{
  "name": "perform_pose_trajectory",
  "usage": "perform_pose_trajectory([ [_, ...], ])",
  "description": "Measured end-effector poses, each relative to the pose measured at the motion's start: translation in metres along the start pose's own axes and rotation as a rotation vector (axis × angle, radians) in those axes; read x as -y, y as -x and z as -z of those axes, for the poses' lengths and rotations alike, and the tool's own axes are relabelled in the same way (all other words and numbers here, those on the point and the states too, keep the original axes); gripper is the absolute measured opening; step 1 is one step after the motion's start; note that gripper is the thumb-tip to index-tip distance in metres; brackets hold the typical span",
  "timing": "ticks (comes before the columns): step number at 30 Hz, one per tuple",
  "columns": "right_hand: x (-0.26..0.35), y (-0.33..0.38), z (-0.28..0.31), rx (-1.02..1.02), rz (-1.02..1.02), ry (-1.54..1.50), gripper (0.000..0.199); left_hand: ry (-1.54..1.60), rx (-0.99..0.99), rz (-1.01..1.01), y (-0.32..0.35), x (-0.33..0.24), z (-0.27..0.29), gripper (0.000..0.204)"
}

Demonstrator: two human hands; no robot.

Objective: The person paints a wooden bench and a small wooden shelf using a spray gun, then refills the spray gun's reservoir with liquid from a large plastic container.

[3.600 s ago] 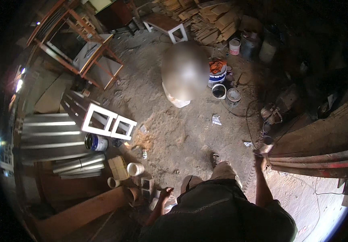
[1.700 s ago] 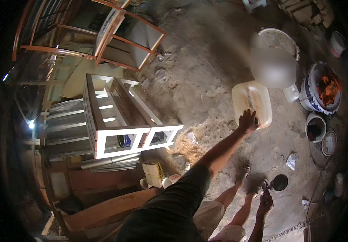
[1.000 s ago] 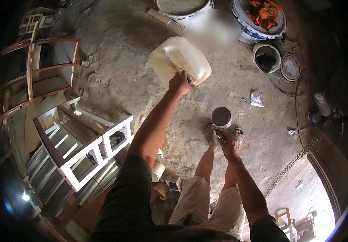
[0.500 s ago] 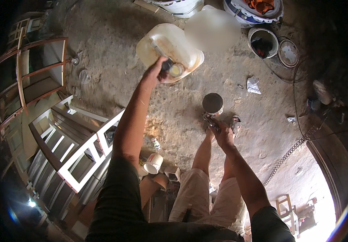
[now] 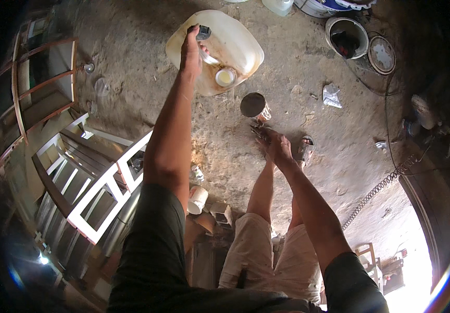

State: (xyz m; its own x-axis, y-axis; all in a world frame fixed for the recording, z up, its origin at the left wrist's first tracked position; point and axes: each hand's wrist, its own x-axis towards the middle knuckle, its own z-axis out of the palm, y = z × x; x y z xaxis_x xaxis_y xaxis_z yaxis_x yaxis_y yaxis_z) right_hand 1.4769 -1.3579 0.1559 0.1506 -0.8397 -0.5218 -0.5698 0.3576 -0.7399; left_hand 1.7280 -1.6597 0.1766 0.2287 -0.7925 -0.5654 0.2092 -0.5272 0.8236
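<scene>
A large translucent, brown-stained jerrycan [image 5: 235, 39] stands on the floor ahead, its round mouth [image 5: 225, 77] uncapped and showing something pale yellow. Over its top, my left hand [image 5: 191, 55] is closed on a black screw cap [image 5: 203, 33]. The lower fingers of that hand lie by the can's handle [image 5: 208, 57]; whether they grip it I cannot tell. Held in front of my legs, a spray gun [image 5: 258, 124] is in my closed right hand [image 5: 278, 147]. Its round dark-topped cup [image 5: 253, 105] has pale streaks down the side and is apart from the jerrycan.
White window-like frames [image 5: 105, 203] stand at the left. Far right are an open bucket [image 5: 347, 39] with dark contents and a round lid [image 5: 382, 55]. A coiled hose [image 5: 373, 195] runs along the right. A small white pot [image 5: 198, 200] lies near my left elbow.
My left hand has moved forward from beside the jerrycan's mouth to above its handle, carrying the cap. My right hand has brought the spray gun forward and left, nearer the can.
</scene>
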Motion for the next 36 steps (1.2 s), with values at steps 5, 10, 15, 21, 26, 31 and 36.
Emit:
perform_pose_trajectory([
  [5,-0.028,0.011,-0.036,-0.040,-0.143,0.102,0.041,-0.001,-0.020,0.049,0.047,0.027,-0.023,0.034],
  [10,-0.020,0.034,-0.022,0.058,-0.192,0.043,0.046,-0.069,-0.028,-0.008,0.114,0.061,-0.031,0.033],
  [15,-0.052,0.059,-0.028,0.032,-0.183,0.015,0.040,-0.103,0.003,-0.094,0.148,0.099,-0.032,0.045],
  [21,-0.114,0.078,-0.057,-0.046,-0.166,0.049,0.043,-0.249,0.055,-0.176,0.173,0.134,-0.042,0.051],
  [26,-0.101,0.081,-0.041,0.051,-0.210,0.139,0.042,-0.337,0.025,-0.233,0.196,0.142,-0.046,0.048],
  [31,-0.113,0.091,-0.038,0.030,-0.193,0.149,0.038,-0.390,0.097,-0.201,0.211,0.161,-0.046,0.048],
  [36,-0.144,0.100,-0.042,0.032,-0.170,0.153,0.039,-0.304,0.140,-0.138,0.234,0.185,-0.056,0.043],
])
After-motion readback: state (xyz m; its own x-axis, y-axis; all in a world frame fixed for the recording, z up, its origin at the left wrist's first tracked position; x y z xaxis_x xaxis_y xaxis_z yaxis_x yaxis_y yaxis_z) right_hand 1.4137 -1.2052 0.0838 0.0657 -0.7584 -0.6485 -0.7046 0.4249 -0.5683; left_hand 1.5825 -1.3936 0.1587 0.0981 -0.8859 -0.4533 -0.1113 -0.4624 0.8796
